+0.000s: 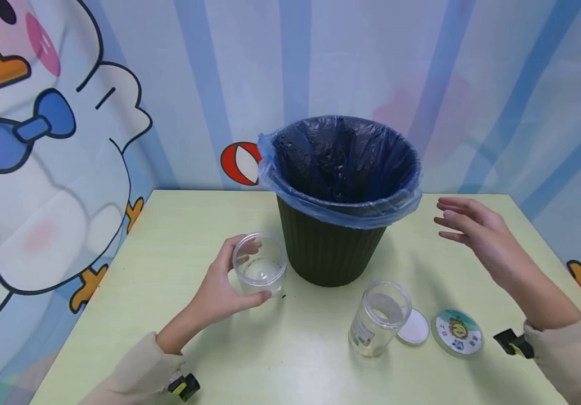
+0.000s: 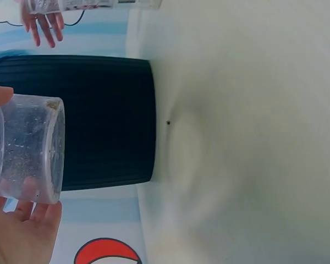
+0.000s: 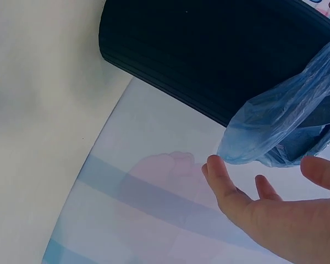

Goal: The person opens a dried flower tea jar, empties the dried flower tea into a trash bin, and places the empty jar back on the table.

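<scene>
My left hand (image 1: 223,284) grips a clear plastic jar (image 1: 260,264), thumb on one side and fingers round the other, just left of the trash can. In the left wrist view the jar (image 2: 30,146) is held above the table, with small specks on its wall. The dark ribbed trash can (image 1: 330,253) is lined with a blue plastic bag (image 1: 341,211) folded over its rim. To the right of it my right hand (image 1: 477,230) hovers with fingers extended and nothing in them. In the right wrist view its fingertips are near the edge of the bag (image 3: 264,129).
A second clear jar (image 1: 378,320) without a lid stands at the front right of the table (image 1: 169,247). Beside it lie a white lid (image 1: 414,327) and a round lid with a printed label (image 1: 458,332). A cartoon-printed cloth (image 1: 244,67) hangs behind.
</scene>
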Available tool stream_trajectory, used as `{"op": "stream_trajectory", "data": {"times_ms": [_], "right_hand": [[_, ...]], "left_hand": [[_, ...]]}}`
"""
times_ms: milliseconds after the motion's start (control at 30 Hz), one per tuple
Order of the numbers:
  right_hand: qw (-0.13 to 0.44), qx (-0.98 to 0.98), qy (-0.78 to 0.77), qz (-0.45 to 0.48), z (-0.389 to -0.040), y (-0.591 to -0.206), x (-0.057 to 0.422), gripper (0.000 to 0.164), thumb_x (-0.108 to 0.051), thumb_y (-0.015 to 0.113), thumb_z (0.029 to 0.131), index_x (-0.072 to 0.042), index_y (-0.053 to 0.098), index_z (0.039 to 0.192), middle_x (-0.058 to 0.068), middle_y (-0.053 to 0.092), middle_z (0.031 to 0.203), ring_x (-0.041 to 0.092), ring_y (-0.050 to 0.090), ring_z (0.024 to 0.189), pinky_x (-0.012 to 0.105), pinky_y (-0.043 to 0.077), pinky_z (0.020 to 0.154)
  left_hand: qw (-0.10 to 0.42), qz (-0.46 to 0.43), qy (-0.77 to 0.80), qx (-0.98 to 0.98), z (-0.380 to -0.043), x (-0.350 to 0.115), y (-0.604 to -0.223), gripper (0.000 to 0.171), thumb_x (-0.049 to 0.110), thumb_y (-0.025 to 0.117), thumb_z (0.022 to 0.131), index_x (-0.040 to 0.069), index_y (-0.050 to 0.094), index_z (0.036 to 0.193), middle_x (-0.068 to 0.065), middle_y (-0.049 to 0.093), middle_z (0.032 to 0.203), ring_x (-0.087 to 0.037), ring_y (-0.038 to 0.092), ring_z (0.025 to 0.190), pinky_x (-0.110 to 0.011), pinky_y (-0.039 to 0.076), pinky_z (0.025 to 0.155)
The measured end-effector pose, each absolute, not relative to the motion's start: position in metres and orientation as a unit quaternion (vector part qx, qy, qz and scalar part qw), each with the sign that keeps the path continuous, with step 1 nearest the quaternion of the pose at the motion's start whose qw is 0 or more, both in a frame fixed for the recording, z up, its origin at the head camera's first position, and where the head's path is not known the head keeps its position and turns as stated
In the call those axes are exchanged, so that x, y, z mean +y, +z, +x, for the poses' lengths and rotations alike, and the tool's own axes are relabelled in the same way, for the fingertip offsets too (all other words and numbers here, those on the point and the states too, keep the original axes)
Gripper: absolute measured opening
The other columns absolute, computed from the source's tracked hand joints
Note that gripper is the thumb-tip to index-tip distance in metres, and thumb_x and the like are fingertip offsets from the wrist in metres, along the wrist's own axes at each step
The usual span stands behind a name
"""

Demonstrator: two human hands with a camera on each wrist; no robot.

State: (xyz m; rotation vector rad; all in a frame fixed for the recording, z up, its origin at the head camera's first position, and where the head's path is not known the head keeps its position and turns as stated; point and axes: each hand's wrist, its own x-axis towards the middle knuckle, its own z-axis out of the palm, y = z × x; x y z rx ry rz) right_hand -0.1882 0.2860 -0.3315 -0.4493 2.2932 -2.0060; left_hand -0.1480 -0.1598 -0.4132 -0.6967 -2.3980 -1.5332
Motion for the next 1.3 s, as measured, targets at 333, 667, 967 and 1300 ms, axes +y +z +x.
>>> {"op": "stream_trajectory", "data": {"times_ms": [333, 667, 967, 1300], "right_hand": [[0.047, 0.760, -0.632, -0.143, -0.182, -0.342, 0.289, 0.022, -0.014, 0.049, 0.106, -0.021, 0.056, 0.126, -0.013, 0.056, 0.125, -0.001, 0.061, 0.109, 0.016, 0.051, 0.086], [0.057, 0.815, -0.547, -0.182, -0.168, -0.352, 0.284, 0.036, -0.016, 0.045, 0.107, 0.012, 0.051, 0.130, -0.010, 0.062, 0.121, 0.005, 0.063, 0.109, 0.022, 0.053, 0.086], [0.070, 0.822, -0.529, -0.201, -0.157, -0.361, 0.283, 0.031, -0.013, 0.045, 0.107, 0.011, 0.054, 0.126, -0.007, 0.064, 0.119, 0.007, 0.064, 0.108, 0.024, 0.054, 0.085], [0.089, 0.819, -0.531, -0.201, -0.145, -0.373, 0.284, 0.029, -0.010, 0.045, 0.107, 0.010, 0.055, 0.124, -0.005, 0.066, 0.114, 0.012, 0.065, 0.104, 0.026, 0.055, 0.084]], "left_hand": [[0.080, -0.237, -0.505, -0.826, -0.140, -0.149, -0.426, 0.092, 0.021, 0.092, 0.066, 0.013, 0.041, 0.142, -0.006, 0.058, 0.135, -0.027, 0.053, 0.125, -0.052, 0.048, 0.096], [0.058, -0.239, -0.505, -0.827, -0.133, -0.145, -0.436, 0.093, 0.027, 0.094, 0.065, 0.020, 0.042, 0.141, 0.000, 0.058, 0.135, -0.026, 0.053, 0.123, -0.049, 0.050, 0.093], [0.049, -0.249, -0.510, -0.822, -0.132, -0.139, -0.441, 0.092, 0.027, 0.094, 0.065, 0.020, 0.042, 0.141, 0.002, 0.058, 0.133, -0.024, 0.055, 0.120, -0.049, 0.051, 0.092], [0.037, -0.248, -0.508, -0.824, -0.130, -0.133, -0.443, 0.090, 0.030, 0.094, 0.066, 0.020, 0.043, 0.140, 0.002, 0.059, 0.133, -0.021, 0.056, 0.120, -0.048, 0.051, 0.092]]}}
